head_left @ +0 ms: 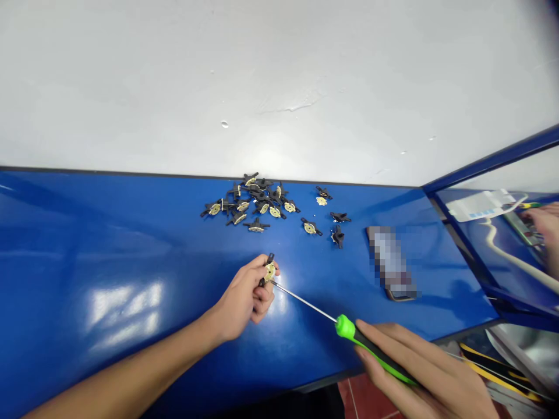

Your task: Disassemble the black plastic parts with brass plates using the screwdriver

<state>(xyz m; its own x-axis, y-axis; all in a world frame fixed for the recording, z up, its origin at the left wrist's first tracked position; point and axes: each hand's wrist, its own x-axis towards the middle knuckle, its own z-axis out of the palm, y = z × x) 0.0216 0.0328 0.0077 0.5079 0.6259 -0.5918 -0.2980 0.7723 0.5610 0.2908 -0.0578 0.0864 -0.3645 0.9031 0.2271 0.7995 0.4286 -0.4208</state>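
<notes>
Between the fingers of my left hand (247, 297) is a small black part with a pale gold disc (270, 272) on its face, held up above the blue table. My right hand (419, 364) is wrapped round the green and black handle of a screwdriver (346, 327). Its long metal shaft points left, and the tip meets the lower edge of the disc; whether a screw sits there is too small to tell. Beyond my hands lies a pile of similar black parts with gold discs (262, 201). A few more, such as this black part (310, 227), lie apart to the right.
A phone (393, 265), its screen blurred out, lies on the blue table (131, 244) at right. Behind rises a white wall (279, 87). A blue-framed partition (463, 250) borders the right side; past it are a white power strip (480, 205) and another person's hand (545, 224).
</notes>
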